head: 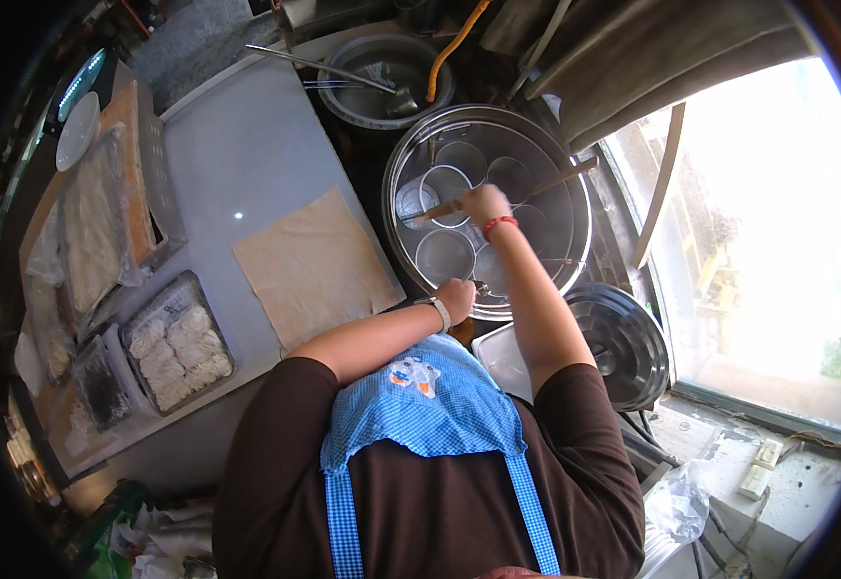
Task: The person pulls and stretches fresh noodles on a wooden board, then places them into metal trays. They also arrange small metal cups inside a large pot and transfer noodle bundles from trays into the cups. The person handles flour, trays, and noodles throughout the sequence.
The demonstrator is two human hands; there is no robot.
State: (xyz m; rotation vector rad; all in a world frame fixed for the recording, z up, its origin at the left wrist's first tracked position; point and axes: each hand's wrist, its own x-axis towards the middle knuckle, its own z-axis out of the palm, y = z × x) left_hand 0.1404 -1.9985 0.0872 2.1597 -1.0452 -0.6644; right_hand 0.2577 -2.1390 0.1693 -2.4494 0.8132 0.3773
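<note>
A large round steel noodle cooker (489, 315) stands before me, with several round openings in its top. Over it is my right hand (485, 204), closed around a wooden handle (443, 210) that points left across the openings. What the handle belongs to is blurred. Another wooden handle (565, 178) lies across the cooker's right rim. My left hand (456, 299) is closed at the near rim, by a small dark metal end (481, 288). Whatever it grips is mostly hidden by the fingers. A pale round strainer or bowl (417, 203) shows in the left opening.
Left of the cooker is a grey worktop (225, 159) with a tan cloth (319, 268) and a tray of noodle bundles (180, 347). Behind stands a basin (384, 54) with a ladle (402, 101). A dark round lid (612, 347) leans at right, below a bright window (760, 239).
</note>
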